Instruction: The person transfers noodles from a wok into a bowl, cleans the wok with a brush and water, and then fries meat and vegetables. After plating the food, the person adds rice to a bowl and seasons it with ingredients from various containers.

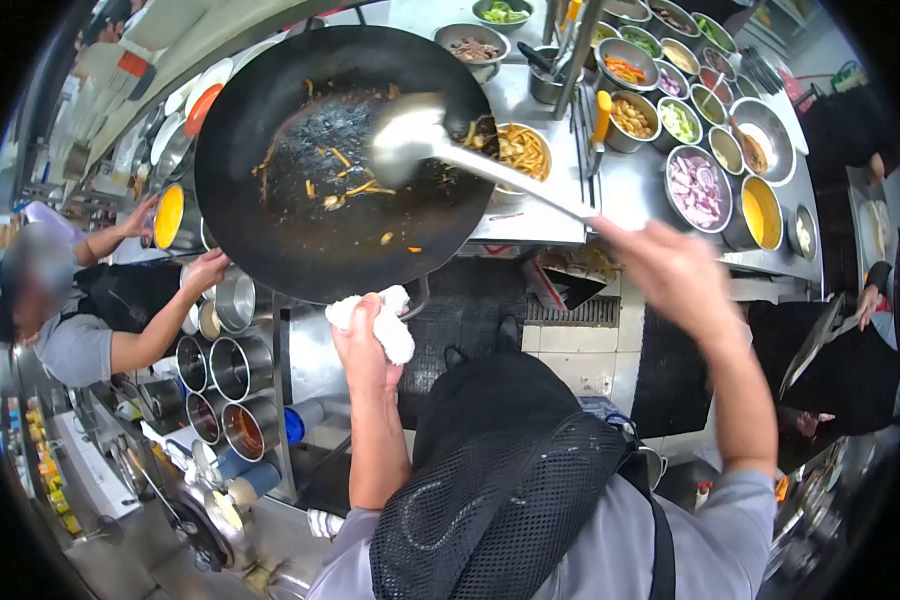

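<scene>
My left hand [364,345] is closed round a folded white cloth [397,338] at the near rim of a large black wok [320,250]. The wok is held up, and scraps of noodle-like strips and sauce cling to its inside. In my right hand [675,275], smeared by motion, is the long handle of a metal ladle [407,140]. The ladle's blurred bowl is over the wok's right side. Just beyond the wok's right rim, a bowl of yellow-brown strips [525,152] stands on the steel counter, partly hidden by the wok and the ladle handle.
Several metal bowls hold ingredients at the upper right, among them sliced purple onion [698,188] and a yellow liquid [761,212]. A co-worker [80,300] stands at the left beside steel pots [240,365]. Another person's hand [867,305] shows at the right edge.
</scene>
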